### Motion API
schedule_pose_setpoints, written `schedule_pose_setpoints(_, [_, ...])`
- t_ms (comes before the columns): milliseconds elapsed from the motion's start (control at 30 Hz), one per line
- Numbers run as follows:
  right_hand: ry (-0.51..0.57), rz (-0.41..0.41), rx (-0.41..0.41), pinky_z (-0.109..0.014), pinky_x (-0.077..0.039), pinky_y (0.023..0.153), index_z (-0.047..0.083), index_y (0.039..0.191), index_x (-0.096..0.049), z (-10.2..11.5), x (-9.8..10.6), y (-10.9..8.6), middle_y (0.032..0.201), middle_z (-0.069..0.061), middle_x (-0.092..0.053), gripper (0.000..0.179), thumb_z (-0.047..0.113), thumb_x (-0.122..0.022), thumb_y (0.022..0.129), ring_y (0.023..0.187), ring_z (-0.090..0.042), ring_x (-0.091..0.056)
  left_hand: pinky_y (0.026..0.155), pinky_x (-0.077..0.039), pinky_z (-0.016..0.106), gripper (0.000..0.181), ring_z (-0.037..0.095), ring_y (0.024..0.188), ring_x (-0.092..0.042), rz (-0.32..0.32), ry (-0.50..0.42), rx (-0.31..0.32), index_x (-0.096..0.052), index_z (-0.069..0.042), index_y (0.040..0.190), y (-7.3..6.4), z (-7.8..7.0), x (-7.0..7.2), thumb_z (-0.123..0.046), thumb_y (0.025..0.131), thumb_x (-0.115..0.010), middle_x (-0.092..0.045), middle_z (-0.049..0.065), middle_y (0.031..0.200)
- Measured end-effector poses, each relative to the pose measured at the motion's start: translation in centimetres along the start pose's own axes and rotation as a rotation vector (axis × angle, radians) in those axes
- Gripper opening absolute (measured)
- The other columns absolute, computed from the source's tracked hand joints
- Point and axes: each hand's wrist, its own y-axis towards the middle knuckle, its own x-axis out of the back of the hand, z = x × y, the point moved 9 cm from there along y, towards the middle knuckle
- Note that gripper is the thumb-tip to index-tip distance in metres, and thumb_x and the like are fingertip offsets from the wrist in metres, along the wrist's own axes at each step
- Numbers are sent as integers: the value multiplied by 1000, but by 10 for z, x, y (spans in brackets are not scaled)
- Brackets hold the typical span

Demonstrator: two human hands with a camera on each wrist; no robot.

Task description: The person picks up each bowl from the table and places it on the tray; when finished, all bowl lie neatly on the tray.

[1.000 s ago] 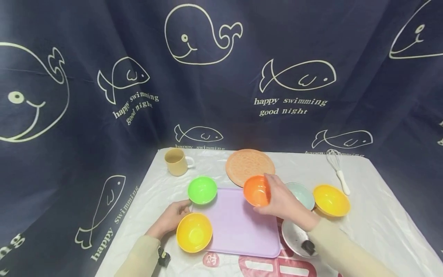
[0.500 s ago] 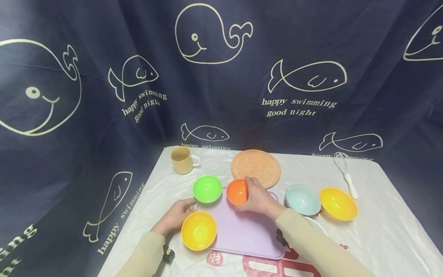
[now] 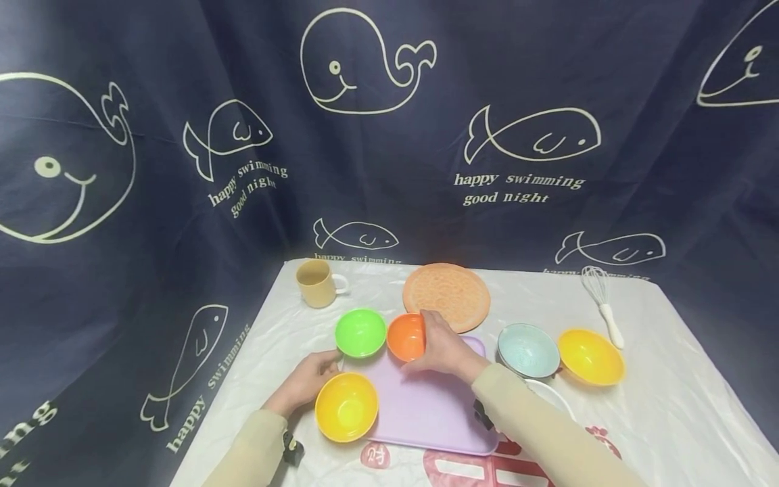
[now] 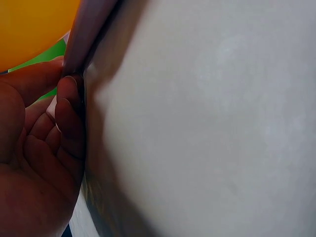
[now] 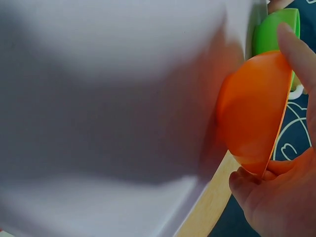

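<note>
My right hand (image 3: 443,348) holds an orange bowl (image 3: 404,337) by its rim, thumb on one side and fingers on the other. The bowl sits at the back of a light purple tray (image 3: 426,412), right beside a green bowl (image 3: 360,333) at the back left corner. In the right wrist view, the orange bowl (image 5: 256,106) is close against the tray surface. My left hand (image 3: 305,380) pinches the tray's left edge between thumb and fingers, as the left wrist view shows. A yellow bowl (image 3: 347,407) stands on the tray's front left, next to that hand.
Behind the tray lies a round orange-brown board (image 3: 447,292). A tan mug (image 3: 316,284) stands at the back left. On the right are a pale blue bowl (image 3: 528,350), another yellow bowl (image 3: 590,357), a whisk (image 3: 608,321) and a white dish (image 3: 548,396) partly under my sleeve.
My right hand has carried the orange bowl left across the tray, from its back right to beside the green bowl. My left hand keeps its place at the tray's edge.
</note>
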Motion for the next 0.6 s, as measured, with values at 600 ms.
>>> schedule_pose_setpoints(600, [-33,-115,-8,-63,-38,116,-9,158,-29,-34,93,-68,159,-31,-34,130,58,-95,67,144,-48,-39,117,-33,66,47,27,118,-60,0,-1,-1,-62,-12,147,2,2,-2,-18,101,-68,-75,3,107])
